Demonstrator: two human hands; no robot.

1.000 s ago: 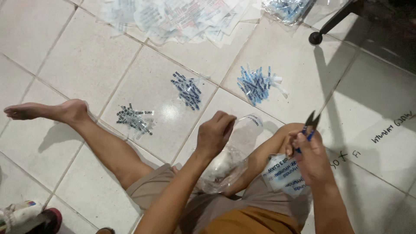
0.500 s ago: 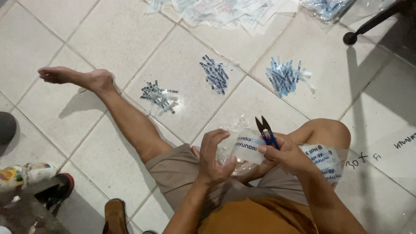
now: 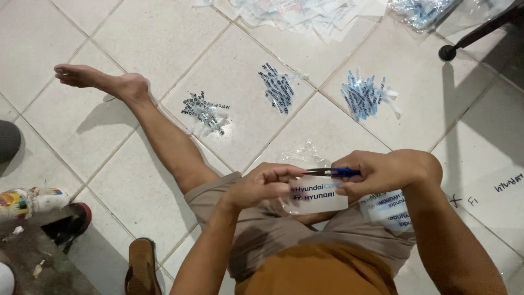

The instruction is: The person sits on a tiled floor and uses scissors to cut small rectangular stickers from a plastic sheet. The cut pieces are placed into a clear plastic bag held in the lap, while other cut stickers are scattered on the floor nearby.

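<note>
Over your lap, your left hand [image 3: 262,186] pinches the thin, limp clear packet [image 3: 314,194] by its near-left edge; your right hand [image 3: 382,172] grips blue-handled snips [image 3: 330,172], probably at its far edge. Hold it taut; it's light and slippery.

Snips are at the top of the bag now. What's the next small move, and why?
Probably close the blue-handled snips to cut the edge of the clear plastic bag. The right hand holds them level with the tips at the bag's top edge, right where the left hand pinches it over the lap. The grip looks steady, so a short snip there seems the natural step.
</note>
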